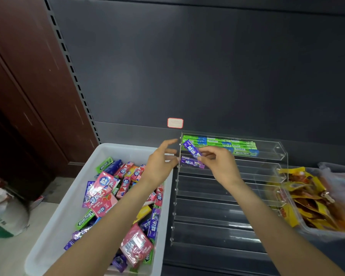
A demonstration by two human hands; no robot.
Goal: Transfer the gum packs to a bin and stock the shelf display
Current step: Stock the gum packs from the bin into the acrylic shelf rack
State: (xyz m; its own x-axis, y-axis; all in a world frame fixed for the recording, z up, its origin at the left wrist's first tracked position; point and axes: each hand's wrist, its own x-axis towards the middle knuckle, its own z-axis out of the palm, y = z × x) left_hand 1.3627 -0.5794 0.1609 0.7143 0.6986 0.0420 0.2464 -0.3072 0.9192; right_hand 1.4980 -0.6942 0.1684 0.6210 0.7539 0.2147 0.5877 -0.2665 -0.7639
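Observation:
My right hand (217, 163) pinches a purple gum pack (191, 149), tilted, just above the second row of the clear acrylic shelf display (207, 208). Another purple gum pack (191, 163) lies in that second row at its left end. Green Doublemint packs (225, 145) fill the top row. My left hand (163, 162) hovers with fingers spread at the display's left edge, holding nothing. A white bin (54, 226) on the left holds several loose gum packs (112, 192) in pink, purple, green and yellow.
A clear tub (327, 235) of yellow and orange snack packets stands right of the display. The dark shelf back panel (187, 66) rises behind. Bags lie on the floor at far left, beside a brown cabinet (28, 86).

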